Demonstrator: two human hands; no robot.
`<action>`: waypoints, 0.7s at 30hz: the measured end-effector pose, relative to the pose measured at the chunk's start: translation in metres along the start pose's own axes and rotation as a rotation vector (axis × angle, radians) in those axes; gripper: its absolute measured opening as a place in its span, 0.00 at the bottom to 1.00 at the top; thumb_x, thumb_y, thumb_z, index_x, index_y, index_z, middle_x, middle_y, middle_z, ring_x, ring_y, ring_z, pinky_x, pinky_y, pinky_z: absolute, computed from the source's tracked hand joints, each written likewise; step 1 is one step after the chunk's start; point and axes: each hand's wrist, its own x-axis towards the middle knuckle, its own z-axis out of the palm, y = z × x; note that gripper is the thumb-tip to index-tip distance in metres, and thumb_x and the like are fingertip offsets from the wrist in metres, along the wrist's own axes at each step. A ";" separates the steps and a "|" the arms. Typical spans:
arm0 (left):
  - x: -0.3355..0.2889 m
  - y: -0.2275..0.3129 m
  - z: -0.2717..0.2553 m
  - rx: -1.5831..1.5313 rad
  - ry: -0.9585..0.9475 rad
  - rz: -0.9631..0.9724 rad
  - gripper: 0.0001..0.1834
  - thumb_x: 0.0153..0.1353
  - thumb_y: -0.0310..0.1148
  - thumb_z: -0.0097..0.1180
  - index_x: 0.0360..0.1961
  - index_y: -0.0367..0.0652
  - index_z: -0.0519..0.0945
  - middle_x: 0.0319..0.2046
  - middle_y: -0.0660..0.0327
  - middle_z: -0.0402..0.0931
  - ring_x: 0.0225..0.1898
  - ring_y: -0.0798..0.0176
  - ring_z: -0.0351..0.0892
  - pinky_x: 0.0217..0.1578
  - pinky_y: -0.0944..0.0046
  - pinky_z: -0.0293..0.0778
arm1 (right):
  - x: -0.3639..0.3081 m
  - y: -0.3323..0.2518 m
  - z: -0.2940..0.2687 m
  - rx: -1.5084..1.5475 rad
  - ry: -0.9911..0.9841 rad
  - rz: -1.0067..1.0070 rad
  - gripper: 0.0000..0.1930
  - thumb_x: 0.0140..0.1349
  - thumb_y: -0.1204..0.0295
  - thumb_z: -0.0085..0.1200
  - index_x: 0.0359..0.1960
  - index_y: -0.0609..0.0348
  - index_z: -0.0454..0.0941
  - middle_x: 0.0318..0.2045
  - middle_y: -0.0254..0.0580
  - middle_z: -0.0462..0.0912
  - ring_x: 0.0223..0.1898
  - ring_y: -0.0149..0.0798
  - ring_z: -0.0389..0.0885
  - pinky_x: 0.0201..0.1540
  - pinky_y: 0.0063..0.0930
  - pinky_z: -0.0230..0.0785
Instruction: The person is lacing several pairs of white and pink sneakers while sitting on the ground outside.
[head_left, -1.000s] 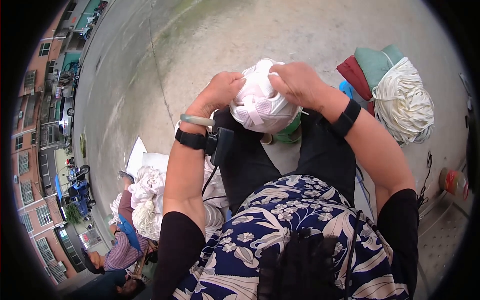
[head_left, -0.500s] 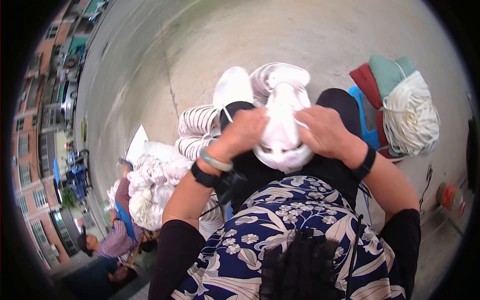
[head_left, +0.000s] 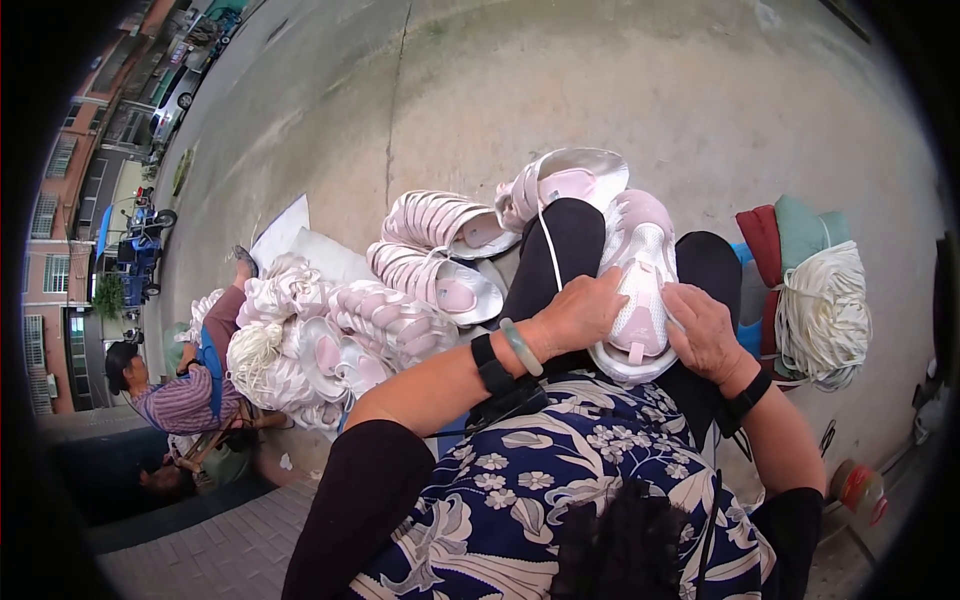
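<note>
Holding a pink-white shoe (head_left: pixel 640 290), left hand (head_left: pixel 580 312) and right hand (head_left: pixel 706 335) gripping its sides, bundled shoes (head_left: pixel 392 322) at left.

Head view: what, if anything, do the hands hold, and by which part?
A pink-and-white shoe, held by its sides: left hand on the left, right hand on the right.

Left of the shoe (head_left: pixel 642 270) lie shoe stacks (head_left: pixel 398 267).
</note>
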 end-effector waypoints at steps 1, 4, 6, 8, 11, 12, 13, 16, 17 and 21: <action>0.001 -0.002 0.000 0.003 0.009 0.006 0.12 0.59 0.33 0.47 0.36 0.33 0.66 0.22 0.38 0.71 0.29 0.34 0.73 0.29 0.45 0.68 | 0.000 -0.001 0.001 -0.014 0.011 0.000 0.20 0.51 0.70 0.49 0.45 0.70 0.70 0.42 0.55 0.74 0.45 0.53 0.74 0.49 0.40 0.68; -0.002 0.002 -0.002 0.052 0.004 -0.019 0.13 0.59 0.36 0.50 0.36 0.35 0.67 0.22 0.39 0.72 0.29 0.35 0.73 0.28 0.46 0.68 | -0.006 -0.002 0.003 -0.029 0.015 -0.001 0.20 0.51 0.71 0.49 0.46 0.69 0.70 0.43 0.55 0.74 0.45 0.53 0.73 0.51 0.40 0.67; -0.008 0.008 -0.010 0.066 0.053 0.082 0.15 0.57 0.40 0.53 0.31 0.36 0.69 0.21 0.42 0.72 0.26 0.39 0.74 0.25 0.49 0.68 | -0.007 -0.003 0.002 -0.033 0.019 0.009 0.19 0.51 0.72 0.49 0.46 0.69 0.70 0.43 0.54 0.74 0.46 0.53 0.73 0.52 0.40 0.66; -0.006 -0.002 -0.030 0.291 0.067 0.292 0.17 0.55 0.43 0.56 0.25 0.38 0.72 0.19 0.48 0.72 0.23 0.44 0.74 0.22 0.53 0.68 | -0.009 -0.005 -0.003 -0.033 0.011 0.061 0.19 0.51 0.73 0.49 0.46 0.68 0.70 0.43 0.54 0.74 0.45 0.53 0.73 0.51 0.40 0.66; -0.001 -0.050 -0.069 0.201 0.089 0.418 0.15 0.55 0.40 0.56 0.18 0.41 0.74 0.16 0.54 0.70 0.22 0.51 0.73 0.23 0.58 0.67 | -0.010 -0.005 -0.006 -0.003 0.030 0.051 0.19 0.50 0.74 0.49 0.46 0.68 0.70 0.42 0.54 0.74 0.45 0.53 0.74 0.50 0.40 0.67; -0.003 -0.070 -0.081 0.327 0.058 0.422 0.19 0.54 0.43 0.56 0.15 0.41 0.72 0.15 0.56 0.69 0.21 0.52 0.72 0.23 0.56 0.66 | -0.010 -0.003 -0.005 -0.013 0.039 0.072 0.19 0.50 0.74 0.49 0.46 0.68 0.70 0.42 0.54 0.74 0.45 0.53 0.74 0.50 0.40 0.67; -0.008 -0.087 -0.091 0.422 0.023 0.478 0.20 0.55 0.45 0.55 0.14 0.41 0.72 0.16 0.56 0.70 0.21 0.51 0.71 0.22 0.56 0.65 | -0.009 -0.002 -0.001 -0.016 0.055 0.043 0.19 0.50 0.74 0.49 0.45 0.68 0.70 0.42 0.54 0.74 0.44 0.53 0.74 0.49 0.40 0.67; -0.040 -0.138 -0.092 0.353 -0.061 0.327 0.17 0.56 0.43 0.50 0.21 0.39 0.71 0.23 0.53 0.71 0.28 0.48 0.72 0.30 0.52 0.65 | -0.002 -0.006 0.000 -0.016 0.080 0.015 0.18 0.51 0.73 0.48 0.45 0.66 0.69 0.42 0.53 0.75 0.43 0.52 0.74 0.47 0.39 0.68; -0.047 -0.140 -0.089 0.370 -0.041 0.314 0.15 0.57 0.41 0.49 0.23 0.39 0.72 0.24 0.54 0.71 0.29 0.48 0.71 0.31 0.52 0.65 | -0.005 -0.005 0.001 -0.013 0.083 0.031 0.17 0.51 0.73 0.48 0.44 0.65 0.69 0.41 0.52 0.75 0.43 0.52 0.74 0.47 0.39 0.68; -0.079 -0.130 -0.064 0.403 0.049 0.264 0.11 0.58 0.37 0.47 0.25 0.41 0.72 0.24 0.53 0.70 0.29 0.47 0.70 0.32 0.51 0.65 | -0.013 -0.004 -0.001 -0.034 0.073 0.073 0.17 0.52 0.73 0.48 0.45 0.63 0.69 0.41 0.51 0.75 0.43 0.51 0.74 0.47 0.38 0.68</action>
